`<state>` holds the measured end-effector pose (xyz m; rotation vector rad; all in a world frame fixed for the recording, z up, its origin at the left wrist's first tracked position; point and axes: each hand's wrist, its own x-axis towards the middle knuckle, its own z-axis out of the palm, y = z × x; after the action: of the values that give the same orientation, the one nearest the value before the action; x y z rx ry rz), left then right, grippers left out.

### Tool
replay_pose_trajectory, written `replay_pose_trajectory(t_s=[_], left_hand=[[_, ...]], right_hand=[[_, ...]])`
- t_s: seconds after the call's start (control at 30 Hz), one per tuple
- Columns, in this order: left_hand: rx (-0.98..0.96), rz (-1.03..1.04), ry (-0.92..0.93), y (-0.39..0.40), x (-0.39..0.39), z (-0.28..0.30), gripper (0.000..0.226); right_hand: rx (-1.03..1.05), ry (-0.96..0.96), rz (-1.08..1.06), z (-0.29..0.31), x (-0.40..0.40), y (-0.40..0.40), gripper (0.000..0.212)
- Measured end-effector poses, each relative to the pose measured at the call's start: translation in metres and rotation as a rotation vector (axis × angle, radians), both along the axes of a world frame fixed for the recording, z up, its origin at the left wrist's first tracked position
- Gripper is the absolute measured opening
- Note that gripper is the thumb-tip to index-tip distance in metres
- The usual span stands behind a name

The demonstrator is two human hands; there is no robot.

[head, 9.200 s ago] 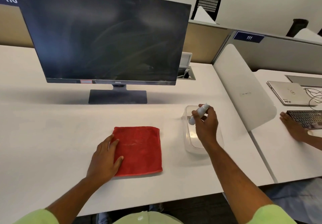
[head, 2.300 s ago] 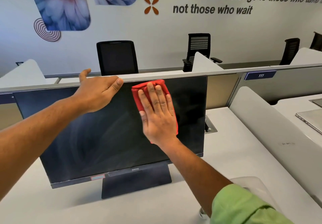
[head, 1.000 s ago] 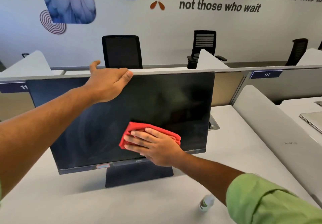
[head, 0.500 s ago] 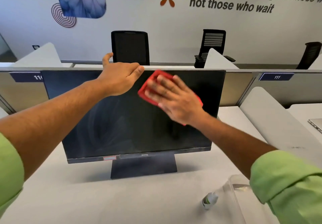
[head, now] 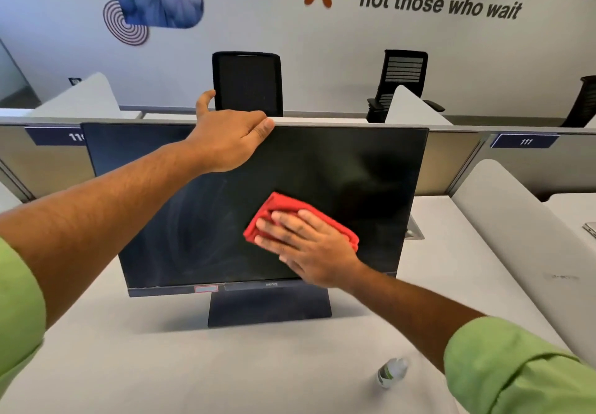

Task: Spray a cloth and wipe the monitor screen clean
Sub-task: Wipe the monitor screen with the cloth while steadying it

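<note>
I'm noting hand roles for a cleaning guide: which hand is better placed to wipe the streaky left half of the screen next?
Probably the right hand: it presses the red cloth flat on the monitor screen. The left hand grips the top edge, steadying it.

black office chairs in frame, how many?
3. One black mesh-backed office chair behind the monitor's top edge, one slatted-back black chair right of it, one cut off at the right edge. Partitions may hide more.

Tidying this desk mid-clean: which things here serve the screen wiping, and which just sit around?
In use: monitor, red cloth, spray bottle, left hand, right hand.
Idle: office chairs, desk dividers, wall lettering.
</note>
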<state>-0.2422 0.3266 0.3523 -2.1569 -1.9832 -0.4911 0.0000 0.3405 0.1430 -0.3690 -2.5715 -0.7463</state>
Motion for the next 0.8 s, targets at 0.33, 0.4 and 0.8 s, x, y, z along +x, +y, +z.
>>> replay_pose_trajectory(t_s=[0.33, 0.4, 0.8], left_hand=[[-0.007, -0.014, -0.014, -0.006, -0.002, 0.000, 0.047], [0.000, -0.014, -0.015, -0.006, -0.004, 0.000, 0.046], [-0.030, 0.001, -0.019, 0.002, -0.004, -0.001, 0.049]], right_hand=[[0.018, -0.330, 0.160, -0.037, 0.015, -0.017, 0.068], [0.078, -0.246, 0.144, -0.017, 0.022, -0.002, 0.070], [0.068, 0.414, -0.271, 0.121, 0.080, 0.094, 0.061]])
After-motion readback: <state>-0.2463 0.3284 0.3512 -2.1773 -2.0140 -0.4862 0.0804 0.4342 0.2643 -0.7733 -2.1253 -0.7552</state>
